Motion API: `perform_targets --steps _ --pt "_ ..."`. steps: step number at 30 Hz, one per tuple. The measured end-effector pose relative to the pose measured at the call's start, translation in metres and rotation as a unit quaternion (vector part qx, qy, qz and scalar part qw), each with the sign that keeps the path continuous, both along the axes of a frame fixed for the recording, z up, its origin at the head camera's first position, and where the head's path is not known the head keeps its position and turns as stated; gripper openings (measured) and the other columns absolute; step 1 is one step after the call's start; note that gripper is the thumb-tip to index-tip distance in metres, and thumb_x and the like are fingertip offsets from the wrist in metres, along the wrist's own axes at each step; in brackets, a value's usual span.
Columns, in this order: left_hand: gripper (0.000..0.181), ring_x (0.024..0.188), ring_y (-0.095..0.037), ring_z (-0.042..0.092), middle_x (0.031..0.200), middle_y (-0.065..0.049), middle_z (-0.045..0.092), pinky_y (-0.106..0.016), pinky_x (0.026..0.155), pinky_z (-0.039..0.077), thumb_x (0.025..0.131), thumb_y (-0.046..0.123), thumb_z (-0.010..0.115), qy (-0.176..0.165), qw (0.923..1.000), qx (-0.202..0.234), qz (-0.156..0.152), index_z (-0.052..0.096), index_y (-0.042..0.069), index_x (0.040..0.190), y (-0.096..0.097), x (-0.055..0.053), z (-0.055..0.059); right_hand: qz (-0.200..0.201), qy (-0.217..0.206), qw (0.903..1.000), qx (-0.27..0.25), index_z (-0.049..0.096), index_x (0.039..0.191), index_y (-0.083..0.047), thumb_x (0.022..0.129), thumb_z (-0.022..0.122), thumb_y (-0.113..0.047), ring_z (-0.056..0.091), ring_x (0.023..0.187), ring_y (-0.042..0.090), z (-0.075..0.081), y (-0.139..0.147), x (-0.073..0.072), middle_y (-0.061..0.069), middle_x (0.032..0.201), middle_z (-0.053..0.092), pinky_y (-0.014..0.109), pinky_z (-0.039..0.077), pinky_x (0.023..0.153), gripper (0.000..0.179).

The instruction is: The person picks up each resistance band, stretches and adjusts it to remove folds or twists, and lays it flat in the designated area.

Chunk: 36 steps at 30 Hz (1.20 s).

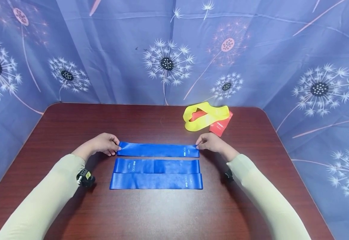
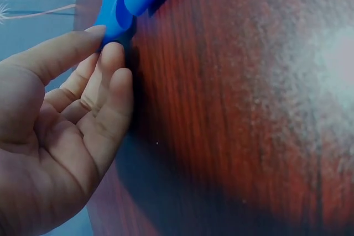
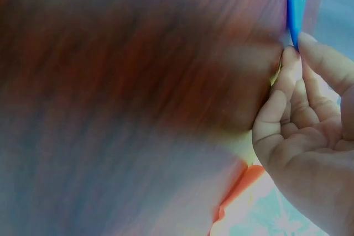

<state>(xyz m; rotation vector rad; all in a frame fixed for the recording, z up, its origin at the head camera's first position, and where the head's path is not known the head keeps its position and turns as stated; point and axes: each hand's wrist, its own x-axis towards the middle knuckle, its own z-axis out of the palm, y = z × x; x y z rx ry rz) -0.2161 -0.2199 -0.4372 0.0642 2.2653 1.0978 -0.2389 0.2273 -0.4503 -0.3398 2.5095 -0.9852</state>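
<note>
A blue resistance band (image 1: 156, 150) marked "Light" stretches flat between both hands. My left hand (image 1: 105, 144) pinches its left end between thumb and fingertips, which the left wrist view shows close up on the blue band (image 2: 116, 17). At the other end my right hand (image 1: 211, 144) pinches the band's corner; the thumb and index finger meet on the blue edge (image 3: 297, 17) in the right wrist view. Just nearer to me lie two more blue bands, the middle one (image 1: 168, 166) partly overlapped by the front one (image 1: 153, 181).
Behind my right hand, a looped yellow band (image 1: 196, 125) rests over a red band (image 1: 220, 126) near the far edge. The dark wooden table (image 1: 150, 216) meets a blue dandelion-patterned cloth (image 1: 117, 66) at its back and sides.
</note>
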Motion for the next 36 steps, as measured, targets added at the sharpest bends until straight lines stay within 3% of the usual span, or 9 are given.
perform_targets --steps 7,19,26,36 --pt "0.025 0.065 -0.009 0.064 0.073 0.001 0.065 -0.027 0.063 0.057 0.092 0.011 0.070 -0.004 0.9999 -0.001 -0.015 0.059 -0.006 0.106 -0.0019 0.0016 -0.0009 0.033 -0.017 0.9993 -0.007 0.071 0.095 0.002 0.088 0.074 -0.005 0.060 0.075 0.014 0.0021 0.0006 0.0007 0.012 0.084 0.073 0.027 0.050 0.074 0.010" --pt "0.029 0.066 -0.010 0.065 0.076 0.000 0.065 -0.028 0.065 0.059 0.092 0.012 0.071 -0.004 0.9993 -0.003 -0.037 0.057 -0.007 0.110 -0.0031 0.0008 -0.0031 0.052 -0.010 0.9986 -0.004 0.072 0.093 0.002 0.087 0.076 -0.005 0.060 0.073 0.013 0.0012 0.0023 0.0027 0.012 0.083 0.072 0.026 0.050 0.073 0.009" --pt "0.027 0.068 -0.011 0.065 0.079 -0.001 0.063 -0.027 0.066 0.058 0.091 0.011 0.070 -0.012 0.9993 0.005 -0.035 0.057 -0.006 0.108 -0.0052 0.0005 -0.0015 0.063 0.003 0.9980 0.002 0.073 0.093 0.001 0.088 0.076 -0.006 0.060 0.073 0.013 0.0025 0.0014 0.0040 0.013 0.084 0.073 0.026 0.051 0.073 0.010" --pt "0.028 0.065 -0.009 0.065 0.075 0.002 0.062 -0.026 0.064 0.058 0.089 0.010 0.071 -0.014 0.9990 0.020 -0.037 0.056 -0.005 0.107 -0.0049 -0.0010 -0.0044 0.080 -0.010 0.9968 -0.002 0.072 0.095 0.003 0.087 0.077 -0.005 0.061 0.073 0.010 0.0006 0.0030 -0.0004 0.014 0.084 0.074 0.024 0.052 0.073 0.013"
